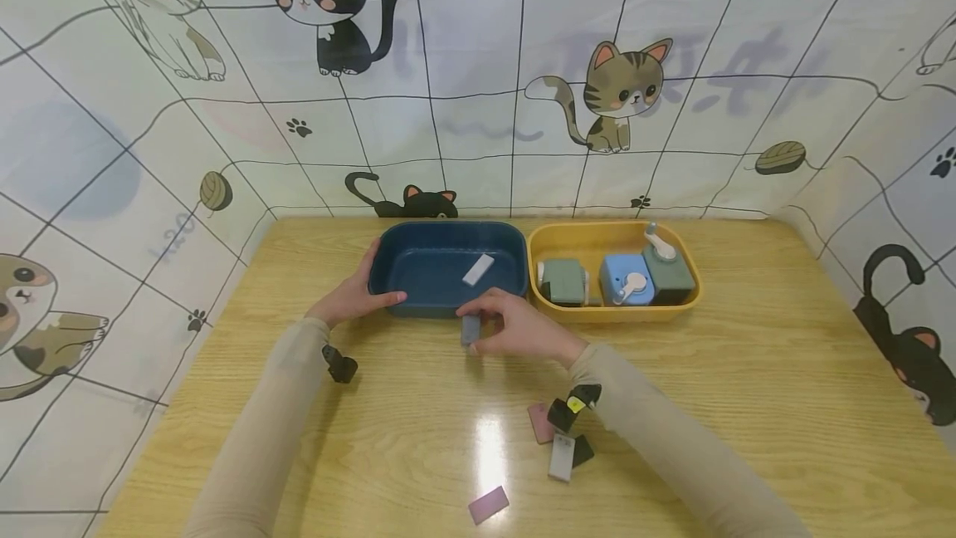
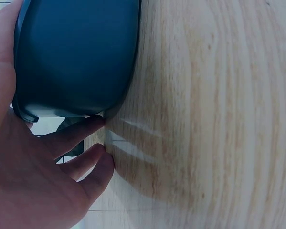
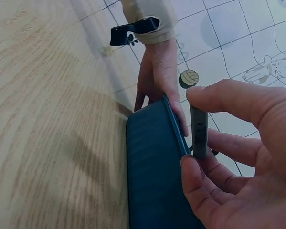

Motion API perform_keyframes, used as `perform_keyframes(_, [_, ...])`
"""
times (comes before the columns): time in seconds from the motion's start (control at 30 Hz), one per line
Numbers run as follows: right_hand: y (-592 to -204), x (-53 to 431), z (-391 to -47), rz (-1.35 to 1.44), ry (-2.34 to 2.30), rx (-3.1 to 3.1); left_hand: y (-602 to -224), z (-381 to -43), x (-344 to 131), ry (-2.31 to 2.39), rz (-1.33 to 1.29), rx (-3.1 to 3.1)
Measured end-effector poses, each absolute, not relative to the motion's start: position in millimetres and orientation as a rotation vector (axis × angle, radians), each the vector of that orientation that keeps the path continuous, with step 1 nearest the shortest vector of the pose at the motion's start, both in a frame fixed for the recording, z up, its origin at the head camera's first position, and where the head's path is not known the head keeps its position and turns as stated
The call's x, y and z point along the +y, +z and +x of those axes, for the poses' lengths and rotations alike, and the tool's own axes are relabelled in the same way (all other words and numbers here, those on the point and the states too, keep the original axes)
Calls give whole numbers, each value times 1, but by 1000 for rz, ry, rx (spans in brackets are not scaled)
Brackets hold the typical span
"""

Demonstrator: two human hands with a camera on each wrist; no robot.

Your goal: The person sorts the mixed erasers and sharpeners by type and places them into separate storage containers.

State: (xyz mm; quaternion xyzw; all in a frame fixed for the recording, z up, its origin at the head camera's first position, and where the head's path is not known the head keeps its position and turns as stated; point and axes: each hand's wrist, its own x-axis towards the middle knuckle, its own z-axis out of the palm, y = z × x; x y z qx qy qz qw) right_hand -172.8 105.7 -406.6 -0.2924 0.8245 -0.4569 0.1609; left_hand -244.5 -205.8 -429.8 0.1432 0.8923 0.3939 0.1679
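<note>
At its left end, the dark blue bin point(image 1: 418, 305) is gripped by my left hand point(image 1: 357, 293), thumb over the front rim and fingers along the outer wall. My right hand point(image 1: 523, 329) pinches a small grey rectangular block point(image 1: 470, 329) just in front of the bin's front wall. In the right wrist view this grey block point(image 3: 198, 131) stands on edge between thumb and fingers, close beside the bin's rim. One white block point(image 1: 478, 270) lies inside the bin.
Right of the blue bin stands a yellow bin point(image 1: 620, 315) with a blue box point(image 1: 626, 276) and green boxes point(image 1: 670, 276) with knobs. Nearer on the table lie a pink block point(image 1: 539, 423), a whitish block point(image 1: 562, 458), a dark block point(image 1: 582, 451) and a mauve block point(image 1: 489, 506).
</note>
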Motion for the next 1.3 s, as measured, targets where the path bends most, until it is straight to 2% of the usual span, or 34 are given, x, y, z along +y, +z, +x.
perform_keyframes(0.23, [-399, 105, -179, -787, -1335, 2342, -396, -224, -193, 1139, 408, 2505])
perform_keyframes(0.47, [-397, 105, -187, -752, -1314, 2373, -429, -242, -204, 1135, 404, 2519])
perform_keyframes(0.8, [-395, 107, -199, -737, -1280, 2403, -439, -249, -210, 1107, 392, 2542])
perform_keyframes(1.13, [-389, 104, -207, -728, -1261, 2402, -437, -248, -210, 1119, 399, 2537])
perform_keyframes(1.3, [-387, 103, -215, -736, -1231, 2381, -424, -241, -203, 1139, 392, 2516])
